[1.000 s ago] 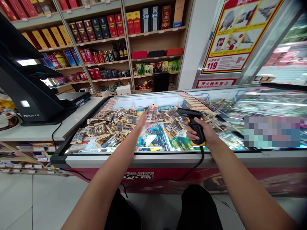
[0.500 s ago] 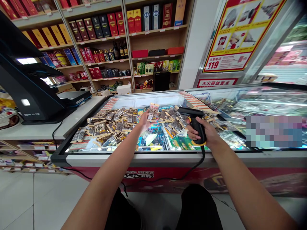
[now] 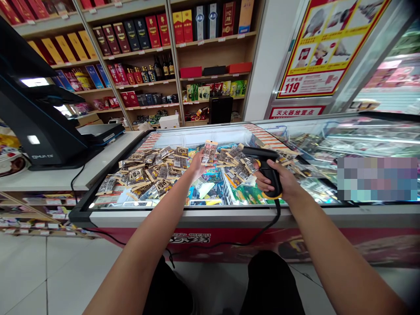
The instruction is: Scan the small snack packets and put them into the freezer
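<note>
My left hand [image 3: 198,165] grips a small snack packet [image 3: 210,151] with a pale top edge, held upright above the glass top of a chest freezer [image 3: 210,215]. In my right hand [image 3: 278,179] is a black and yellow barcode scanner [image 3: 272,175], its head pointing left toward the packet. A cable [image 3: 278,214] hangs from the scanner's handle and runs down across the freezer front. Many similar packets [image 3: 157,173] lie spread over the glass on the left, and more packets [image 3: 239,164] lie between my hands.
A counter [image 3: 121,148] at the left carries a black checkout terminal [image 3: 42,127] and a scale [image 3: 101,133]. Behind the freezer stand shelves of boxed bottles [image 3: 141,35]. A safety poster [image 3: 328,52] hangs at the right. Colourful packages show inside the freezer.
Both hands keep nearly the same place, with the packet and scanner still held. The packet has risen or tilted very slightly; the view has shifted a little.
</note>
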Motion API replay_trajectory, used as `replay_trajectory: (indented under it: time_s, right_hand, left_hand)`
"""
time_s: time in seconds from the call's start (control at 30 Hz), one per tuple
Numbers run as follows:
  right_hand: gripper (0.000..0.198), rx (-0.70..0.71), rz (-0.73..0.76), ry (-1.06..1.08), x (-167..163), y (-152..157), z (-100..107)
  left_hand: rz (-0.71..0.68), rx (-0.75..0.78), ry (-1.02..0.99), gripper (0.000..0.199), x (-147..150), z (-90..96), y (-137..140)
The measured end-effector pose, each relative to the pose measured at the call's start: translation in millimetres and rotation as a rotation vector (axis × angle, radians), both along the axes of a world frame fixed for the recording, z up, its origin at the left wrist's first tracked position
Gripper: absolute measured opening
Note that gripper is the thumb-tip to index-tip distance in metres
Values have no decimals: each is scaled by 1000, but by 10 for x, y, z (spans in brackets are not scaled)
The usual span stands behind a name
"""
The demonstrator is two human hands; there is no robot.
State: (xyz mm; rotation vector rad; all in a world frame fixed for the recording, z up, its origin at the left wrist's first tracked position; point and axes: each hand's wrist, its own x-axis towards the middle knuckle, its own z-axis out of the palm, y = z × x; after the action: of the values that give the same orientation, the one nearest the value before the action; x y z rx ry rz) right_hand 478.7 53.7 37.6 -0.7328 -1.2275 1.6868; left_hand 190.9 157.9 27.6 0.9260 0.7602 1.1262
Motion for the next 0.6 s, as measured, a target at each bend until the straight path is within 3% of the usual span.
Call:
replay_trajectory:
  time_s: [0.27, 0.6]
  right_hand:
    - [46, 10, -7, -6, -7, -3, 6]
    - [46, 3, -2, -6, -22, -27, 31]
  left_hand:
    - [26, 7, 45, 65, 31, 60, -76]
    - [-53, 64, 107, 62, 55, 28, -62]
